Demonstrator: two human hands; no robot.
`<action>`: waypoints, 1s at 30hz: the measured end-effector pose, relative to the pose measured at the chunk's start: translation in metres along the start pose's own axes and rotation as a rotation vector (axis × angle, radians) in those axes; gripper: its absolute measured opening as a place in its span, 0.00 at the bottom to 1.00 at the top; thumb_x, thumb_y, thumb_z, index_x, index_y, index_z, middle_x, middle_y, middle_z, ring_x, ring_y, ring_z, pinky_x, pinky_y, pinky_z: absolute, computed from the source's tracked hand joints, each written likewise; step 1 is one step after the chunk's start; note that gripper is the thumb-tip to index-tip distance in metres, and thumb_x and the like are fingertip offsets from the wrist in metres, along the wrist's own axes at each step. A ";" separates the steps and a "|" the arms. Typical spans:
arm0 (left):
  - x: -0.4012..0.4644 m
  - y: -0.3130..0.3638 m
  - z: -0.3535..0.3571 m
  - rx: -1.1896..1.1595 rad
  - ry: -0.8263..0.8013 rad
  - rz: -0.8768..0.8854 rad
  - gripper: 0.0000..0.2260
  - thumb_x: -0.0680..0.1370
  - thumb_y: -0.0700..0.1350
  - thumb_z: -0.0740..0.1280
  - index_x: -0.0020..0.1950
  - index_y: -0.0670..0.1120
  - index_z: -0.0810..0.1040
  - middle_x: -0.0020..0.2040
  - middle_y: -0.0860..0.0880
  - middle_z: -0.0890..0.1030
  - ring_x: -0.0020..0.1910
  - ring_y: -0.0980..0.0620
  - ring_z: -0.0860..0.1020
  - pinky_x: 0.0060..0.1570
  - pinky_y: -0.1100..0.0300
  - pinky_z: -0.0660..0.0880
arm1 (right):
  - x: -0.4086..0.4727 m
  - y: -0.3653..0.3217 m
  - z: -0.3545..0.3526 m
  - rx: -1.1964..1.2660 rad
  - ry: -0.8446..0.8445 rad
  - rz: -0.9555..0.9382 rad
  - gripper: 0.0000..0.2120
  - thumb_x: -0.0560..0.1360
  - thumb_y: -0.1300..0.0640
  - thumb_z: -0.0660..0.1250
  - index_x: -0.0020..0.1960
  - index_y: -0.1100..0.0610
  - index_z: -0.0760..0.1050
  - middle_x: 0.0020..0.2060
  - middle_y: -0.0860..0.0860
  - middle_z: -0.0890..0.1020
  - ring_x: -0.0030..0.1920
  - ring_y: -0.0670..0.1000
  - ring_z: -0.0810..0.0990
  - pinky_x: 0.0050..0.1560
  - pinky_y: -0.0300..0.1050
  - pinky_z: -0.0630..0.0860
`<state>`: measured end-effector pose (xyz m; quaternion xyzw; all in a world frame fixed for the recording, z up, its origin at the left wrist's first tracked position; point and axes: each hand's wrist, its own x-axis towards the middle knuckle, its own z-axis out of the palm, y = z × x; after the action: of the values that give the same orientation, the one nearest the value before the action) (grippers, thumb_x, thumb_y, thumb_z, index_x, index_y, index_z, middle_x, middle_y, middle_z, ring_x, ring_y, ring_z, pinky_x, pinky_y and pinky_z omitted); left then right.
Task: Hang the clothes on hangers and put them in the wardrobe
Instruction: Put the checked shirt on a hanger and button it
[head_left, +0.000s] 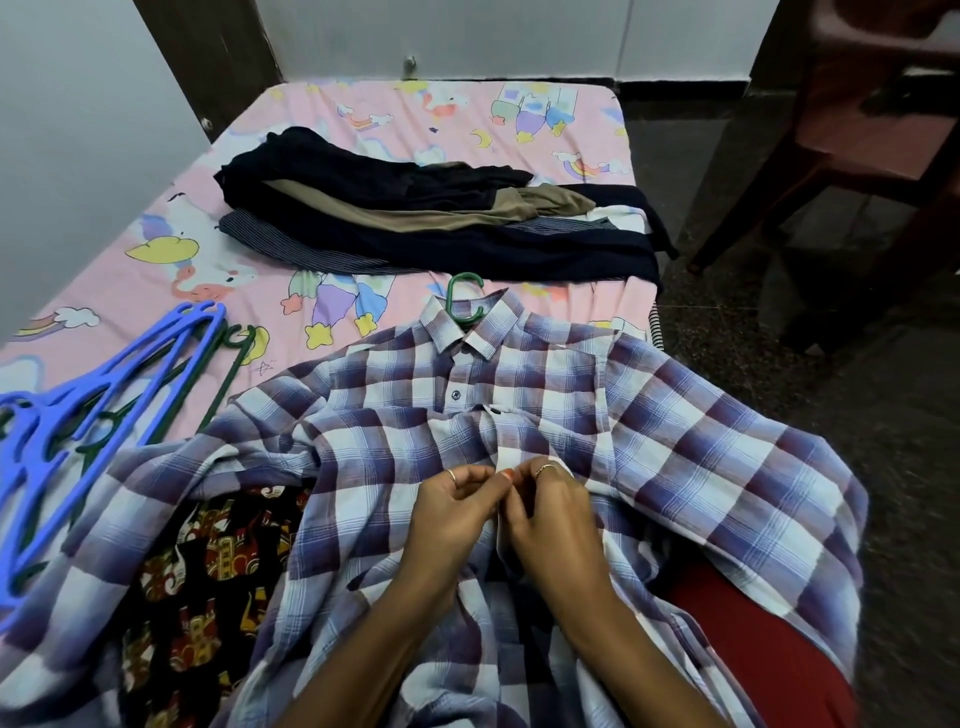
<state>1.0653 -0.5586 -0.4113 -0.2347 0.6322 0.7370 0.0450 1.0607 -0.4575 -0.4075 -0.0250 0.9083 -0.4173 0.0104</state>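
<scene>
- Pink cartoon-print bed sheet (171, 249) spreads out ahead of me, pale wall behind it, dark speckled floor (727, 156) off to the right with a brown chair (857, 130) standing on it.
- Front and centre, the checked shirt (675, 431) lies face up across the bed, sleeves spread out to both sides, collar pointing away from me.
- A green hanger hook (464, 300) pokes out of the collar, so the hanger sits inside the shirt.
- One dark button near the collar is fastened; below it the front is bunched up.
- My left hand (452, 514) has its grip pinched on the shirt's front edge, fingers curled in.
- My right hand (556, 514) meets it, thumb and fingers pinching the pale placket strip; both hands touch at the middle of the shirt.
- Over on the left, blue hangers (93, 395) lie in a heap on the sheet with dark green hangers (228, 374) tangled among them.
- Further back, a pile of folded clothes (415, 208), black, tan and striped, rests on the bed.
- Under the shirt's left sleeve, a black patterned garment (208, 561) peeks out.
</scene>
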 end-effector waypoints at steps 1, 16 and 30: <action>0.003 0.000 0.001 -0.008 0.028 -0.001 0.05 0.76 0.37 0.68 0.46 0.35 0.81 0.45 0.39 0.84 0.44 0.47 0.82 0.49 0.60 0.79 | 0.000 0.000 0.000 -0.004 0.019 -0.025 0.04 0.77 0.59 0.63 0.48 0.58 0.76 0.45 0.51 0.79 0.47 0.50 0.77 0.48 0.42 0.71; 0.014 0.018 0.004 -0.180 0.065 0.048 0.03 0.76 0.34 0.67 0.43 0.40 0.78 0.37 0.43 0.83 0.39 0.47 0.80 0.49 0.53 0.78 | 0.014 -0.003 -0.002 0.390 0.183 -0.055 0.06 0.74 0.64 0.70 0.41 0.55 0.79 0.35 0.48 0.83 0.36 0.45 0.81 0.41 0.31 0.75; 0.020 0.053 -0.021 -0.142 -0.278 0.037 0.02 0.70 0.35 0.69 0.42 0.38 0.77 0.33 0.47 0.82 0.32 0.56 0.80 0.36 0.66 0.78 | 0.058 -0.019 -0.053 1.036 -0.645 0.397 0.05 0.68 0.67 0.68 0.37 0.62 0.72 0.27 0.54 0.78 0.27 0.47 0.79 0.30 0.36 0.77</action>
<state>1.0345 -0.5934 -0.3732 -0.1211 0.5705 0.8059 0.1017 1.0015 -0.4328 -0.3584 0.0279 0.5276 -0.7638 0.3708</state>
